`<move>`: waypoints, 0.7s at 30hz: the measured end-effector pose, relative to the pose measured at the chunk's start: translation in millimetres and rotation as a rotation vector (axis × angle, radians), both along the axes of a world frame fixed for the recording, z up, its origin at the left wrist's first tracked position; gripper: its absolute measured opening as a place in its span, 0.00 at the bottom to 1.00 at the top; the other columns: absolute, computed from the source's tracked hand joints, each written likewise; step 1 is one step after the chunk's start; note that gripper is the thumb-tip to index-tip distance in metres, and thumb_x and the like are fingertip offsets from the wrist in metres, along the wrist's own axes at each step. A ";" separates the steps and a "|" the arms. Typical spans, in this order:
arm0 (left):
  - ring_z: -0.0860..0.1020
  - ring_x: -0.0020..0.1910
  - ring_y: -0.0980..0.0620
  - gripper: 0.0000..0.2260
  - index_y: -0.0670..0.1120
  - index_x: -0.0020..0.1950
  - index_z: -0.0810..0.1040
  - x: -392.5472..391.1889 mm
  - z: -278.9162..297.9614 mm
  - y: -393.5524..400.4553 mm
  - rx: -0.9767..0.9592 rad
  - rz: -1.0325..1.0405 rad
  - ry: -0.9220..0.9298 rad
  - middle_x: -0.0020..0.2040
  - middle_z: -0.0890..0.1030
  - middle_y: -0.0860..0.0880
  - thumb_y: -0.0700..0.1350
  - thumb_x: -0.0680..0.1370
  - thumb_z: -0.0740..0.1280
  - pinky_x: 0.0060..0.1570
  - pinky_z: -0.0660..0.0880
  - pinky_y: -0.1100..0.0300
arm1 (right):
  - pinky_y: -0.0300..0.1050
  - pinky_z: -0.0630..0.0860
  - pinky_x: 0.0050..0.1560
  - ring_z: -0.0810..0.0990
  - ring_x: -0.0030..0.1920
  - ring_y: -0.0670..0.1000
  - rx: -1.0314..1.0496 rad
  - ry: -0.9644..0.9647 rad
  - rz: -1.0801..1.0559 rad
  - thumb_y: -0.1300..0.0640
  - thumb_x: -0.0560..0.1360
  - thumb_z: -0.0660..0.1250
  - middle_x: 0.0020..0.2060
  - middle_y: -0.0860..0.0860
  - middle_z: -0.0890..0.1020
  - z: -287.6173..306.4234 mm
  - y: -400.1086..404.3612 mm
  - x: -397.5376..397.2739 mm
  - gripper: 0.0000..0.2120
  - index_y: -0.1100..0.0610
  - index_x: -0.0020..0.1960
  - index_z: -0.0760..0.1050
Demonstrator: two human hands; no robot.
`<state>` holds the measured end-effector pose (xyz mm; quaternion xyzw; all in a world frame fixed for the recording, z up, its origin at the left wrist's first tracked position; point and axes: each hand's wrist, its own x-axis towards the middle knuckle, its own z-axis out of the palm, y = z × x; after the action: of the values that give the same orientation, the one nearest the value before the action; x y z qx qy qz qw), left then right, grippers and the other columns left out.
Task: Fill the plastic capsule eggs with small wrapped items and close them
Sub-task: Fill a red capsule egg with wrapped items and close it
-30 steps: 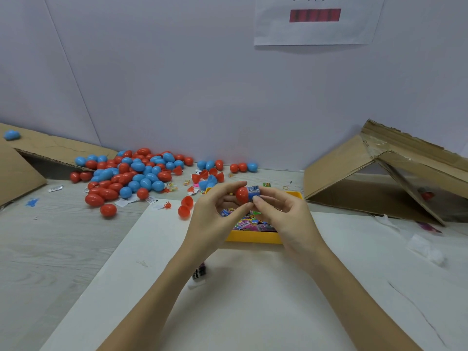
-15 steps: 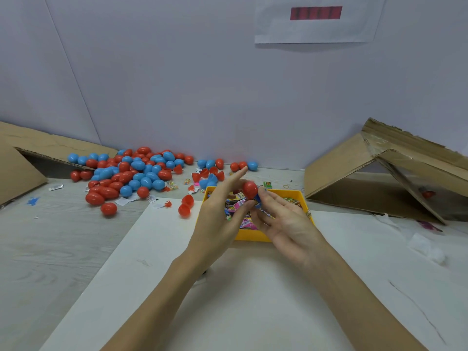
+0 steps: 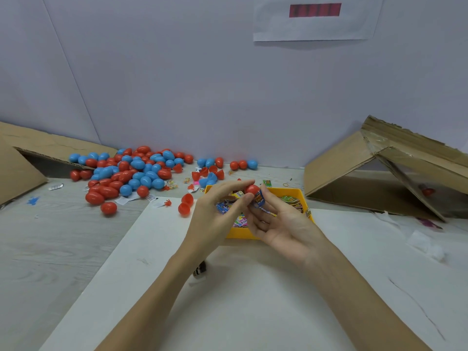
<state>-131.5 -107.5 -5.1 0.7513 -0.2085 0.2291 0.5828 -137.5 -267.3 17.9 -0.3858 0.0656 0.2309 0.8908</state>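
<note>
Pinched between thumb and fingertips of the left hand (image 3: 215,214): a red capsule half (image 3: 252,190), held up over the far edge of the yellow tray (image 3: 240,233). Touching that half on its right, a small blue wrapped item (image 3: 259,198), gripped by the curled fingers and thumb of the right hand (image 3: 283,224), palm turned upward; whether the item sits partly inside the half cannot be told. Both hands raised just above the tray, wrists close together, forearms reaching in from the bottom edge. Inside the tray, a jumble of colourful wrapped packets (image 3: 225,206), partly hidden behind the hands. Just left of the tray, on the white sheet (image 3: 228,312), two open red halves (image 3: 185,203) lying together. Farther left and back, against the wall, a big heap of closed red and blue eggs (image 3: 131,171) spread over the grey wooden tabletop (image 3: 50,249), with a few loose halves (image 3: 209,174) and scraps of paper near it. Behind the tray, three eggs in a row (image 3: 243,164), two red and one blue. At far left a cardboard flap (image 3: 20,163); at right a collapsed cardboard box (image 3: 379,178) lying open toward the tray. On the wall above, a white paper notice (image 3: 314,21) with a red bar. Under the left forearm, a small dark-striped object (image 3: 200,271), too hidden to identify.
</note>
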 end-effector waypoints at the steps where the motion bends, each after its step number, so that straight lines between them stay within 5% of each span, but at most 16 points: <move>1: 0.81 0.61 0.50 0.13 0.51 0.64 0.82 -0.1 -0.1 -1.4 0.005 -0.015 0.009 0.59 0.83 0.56 0.46 0.80 0.71 0.59 0.79 0.53 | 0.44 0.85 0.44 0.88 0.46 0.54 0.003 0.018 0.014 0.51 0.73 0.77 0.49 0.58 0.87 0.4 0.5 -0.4 0.17 0.60 0.57 0.83; 8: 0.81 0.59 0.53 0.11 0.48 0.63 0.82 0.1 -4.7 -5.9 0.021 0.011 -0.045 0.56 0.84 0.58 0.42 0.82 0.69 0.56 0.77 0.65 | 0.45 0.83 0.44 0.87 0.48 0.54 0.008 0.079 0.039 0.49 0.73 0.76 0.55 0.59 0.86 -0.9 4.0 -1.2 0.22 0.63 0.59 0.82; 21: 0.81 0.59 0.52 0.10 0.47 0.61 0.83 -0.5 -4.4 -4.9 -0.017 -0.005 -0.057 0.54 0.85 0.56 0.41 0.81 0.68 0.56 0.76 0.65 | 0.44 0.84 0.41 0.88 0.48 0.56 0.021 0.027 0.000 0.48 0.77 0.72 0.52 0.61 0.87 -0.4 6.2 -4.0 0.21 0.65 0.59 0.81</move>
<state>-131.9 -112.4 -9.4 0.7389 -0.2249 0.2506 0.5837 -141.5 -261.1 17.5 -0.3733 0.0749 0.2369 0.8938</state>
